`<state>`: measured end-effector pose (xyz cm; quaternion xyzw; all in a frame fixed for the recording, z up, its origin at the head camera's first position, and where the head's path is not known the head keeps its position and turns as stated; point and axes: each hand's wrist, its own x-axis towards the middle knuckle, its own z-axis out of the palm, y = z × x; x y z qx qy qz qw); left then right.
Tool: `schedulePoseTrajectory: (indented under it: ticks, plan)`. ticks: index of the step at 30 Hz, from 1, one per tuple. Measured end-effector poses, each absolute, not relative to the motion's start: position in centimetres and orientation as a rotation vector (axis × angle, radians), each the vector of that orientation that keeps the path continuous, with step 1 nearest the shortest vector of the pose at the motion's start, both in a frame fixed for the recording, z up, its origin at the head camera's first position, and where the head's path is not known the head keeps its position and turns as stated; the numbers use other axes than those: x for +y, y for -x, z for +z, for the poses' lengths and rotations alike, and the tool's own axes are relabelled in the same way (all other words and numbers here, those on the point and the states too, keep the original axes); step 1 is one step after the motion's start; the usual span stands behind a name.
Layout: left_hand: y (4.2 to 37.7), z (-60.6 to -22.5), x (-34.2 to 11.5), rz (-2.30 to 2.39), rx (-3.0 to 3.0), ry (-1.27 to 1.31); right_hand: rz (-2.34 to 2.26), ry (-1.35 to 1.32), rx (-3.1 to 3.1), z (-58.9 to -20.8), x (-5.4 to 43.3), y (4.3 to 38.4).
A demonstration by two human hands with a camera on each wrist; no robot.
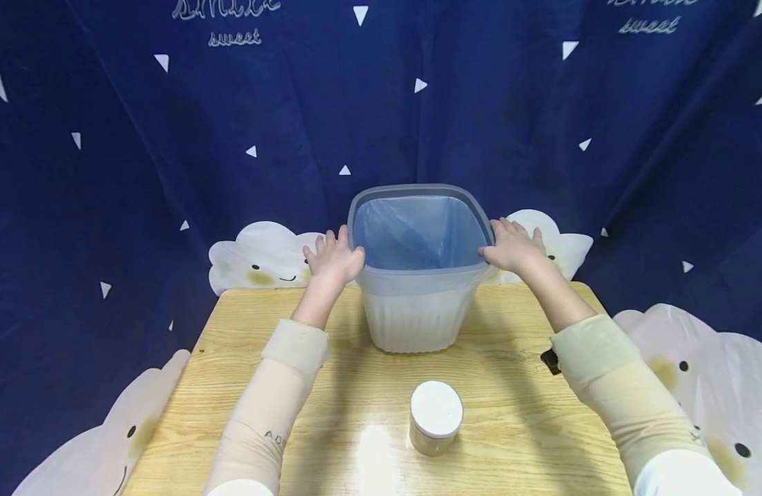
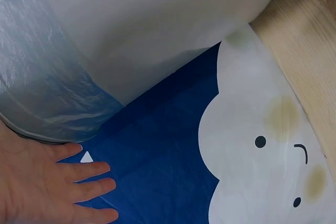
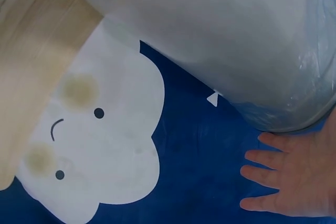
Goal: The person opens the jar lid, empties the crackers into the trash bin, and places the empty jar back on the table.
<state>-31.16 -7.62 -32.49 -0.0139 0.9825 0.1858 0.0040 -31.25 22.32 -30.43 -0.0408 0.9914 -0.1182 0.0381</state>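
Observation:
A translucent white trash bin (image 1: pixel 418 317) with a grey rim (image 1: pixel 418 190) stands upright toward the back of the wooden table. Lining it is a thin blue plastic bag (image 1: pixel 412 231), its edge folded over the outside. At the rim's left side is my left hand (image 1: pixel 334 260), fingers straight and spread, thumb against the rim. My right hand (image 1: pixel 514 246) is at the opposite side, also with spread, straight fingers and its thumb at the rim. Both wrist views show the fingers (image 2: pixel 86 187) extended beside the bag-covered edge, not curled round it.
A small jar with a white lid (image 1: pixel 437 409) stands on the wooden table (image 1: pixel 269 386), in front of the bin. Behind the table hangs a dark blue curtain (image 1: pixel 294 103) with white triangles and clouds. A small black object (image 1: pixel 550 361) shows beside the right sleeve.

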Motion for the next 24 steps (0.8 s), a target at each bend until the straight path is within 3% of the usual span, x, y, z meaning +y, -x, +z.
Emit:
schedulePoseTrajectory:
  ticks: [24]
  plan:
    - [31.9, -32.8, -6.8, 0.639, 3.098, 0.057, -0.631, 0.101, 3.050, -31.6, 23.5, 32.1]
